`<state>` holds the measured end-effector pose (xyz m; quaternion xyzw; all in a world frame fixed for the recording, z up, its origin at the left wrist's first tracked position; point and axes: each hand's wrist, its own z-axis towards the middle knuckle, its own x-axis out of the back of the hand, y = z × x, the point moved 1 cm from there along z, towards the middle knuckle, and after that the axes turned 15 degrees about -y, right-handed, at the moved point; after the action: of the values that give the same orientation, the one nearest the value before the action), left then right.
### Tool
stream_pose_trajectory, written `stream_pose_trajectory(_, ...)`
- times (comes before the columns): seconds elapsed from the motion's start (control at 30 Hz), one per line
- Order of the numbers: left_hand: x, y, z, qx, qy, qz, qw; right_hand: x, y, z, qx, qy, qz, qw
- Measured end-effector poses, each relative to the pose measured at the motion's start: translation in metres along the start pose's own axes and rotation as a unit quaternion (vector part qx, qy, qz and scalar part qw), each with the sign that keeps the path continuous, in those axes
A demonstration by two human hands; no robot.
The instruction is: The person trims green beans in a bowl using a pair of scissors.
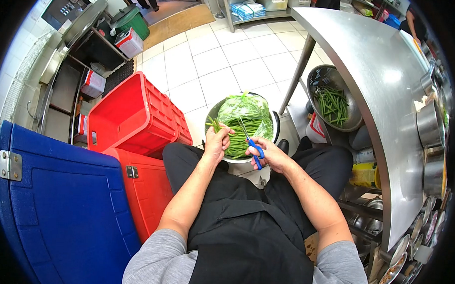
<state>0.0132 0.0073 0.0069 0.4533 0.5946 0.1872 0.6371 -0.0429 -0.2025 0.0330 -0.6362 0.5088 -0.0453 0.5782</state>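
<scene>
My left hand (217,141) is closed around a few green beans (214,124), whose ends stick up past the fingers. In my right hand (271,154) are blue-handled scissors (256,149), with the blades pointing up and left, near the left hand but apart from it. Both hands are over a metal colander (213,111) between my knees. It holds many long green beans (240,141) and a clear plastic bag with green contents (244,112). Whether the scissor blades are parted is too small to tell.
On the right, a steel table (360,61) stands above a second colander (324,74) of green beans. A red crate (138,114), a red box (144,189) and a blue box (70,206) are at my left. Other people are partly visible at the far edge.
</scene>
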Motion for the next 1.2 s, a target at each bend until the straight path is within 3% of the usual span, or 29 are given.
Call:
stream_pose_trajectory(0.63,0.009,-0.010,0.002,0.011,0.021,-0.002,1.000,0.005,0.010,0.006,-0.016,0.022,-0.049,0.998)
stream_pose_trajectory(0.7,0.017,-0.013,0.010,0.029,0.066,0.115,0.991,0.007,0.012,0.007,-0.021,0.043,-0.053,0.997)
stream_pose_trajectory(0.73,0.023,-0.012,0.015,0.039,0.041,0.233,0.971,0.009,0.012,0.008,-0.027,0.058,-0.042,0.997)
stream_pose_trajectory(0.77,0.025,-0.016,0.019,0.038,0.041,0.233,0.971,0.011,0.012,0.008,-0.033,0.073,-0.030,0.996)
stream_pose_trajectory(0.83,0.009,-0.014,0.026,0.063,0.034,0.395,0.916,0.013,0.012,0.009,-0.022,0.082,-0.025,0.996)
stream_pose_trajectory(0.87,0.004,-0.012,0.029,0.152,0.035,0.417,0.895,0.014,0.012,0.009,-0.011,0.091,-0.020,0.996)
stream_pose_trajectory(0.9,0.009,-0.018,0.033,0.152,0.035,0.417,0.895,0.015,0.012,0.009,-0.011,0.090,-0.020,0.996)
stream_pose_trajectory(0.93,0.015,-0.024,0.038,0.058,-0.002,0.575,0.816,0.016,0.012,0.010,-0.007,0.090,-0.019,0.996)
stream_pose_trajectory(0.97,0.019,-0.031,0.042,-0.039,-0.040,0.709,0.704,0.017,0.012,0.010,-0.002,0.089,-0.019,0.996)
stream_pose_trajectory(1.0,0.003,-0.022,0.041,0.035,-0.021,0.683,0.729,0.017,0.011,0.009,-0.001,0.090,-0.019,0.996)
stream_pose_trajectory(1.17,-0.015,-0.028,0.052,-0.010,-0.056,0.718,0.693,0.018,0.004,0.005,0.022,0.135,-0.009,0.991)
stream_pose_trajectory(1.2,-0.019,-0.026,0.052,0.002,-0.081,0.743,0.664,0.017,0.000,0.004,0.038,0.141,-0.002,0.989)
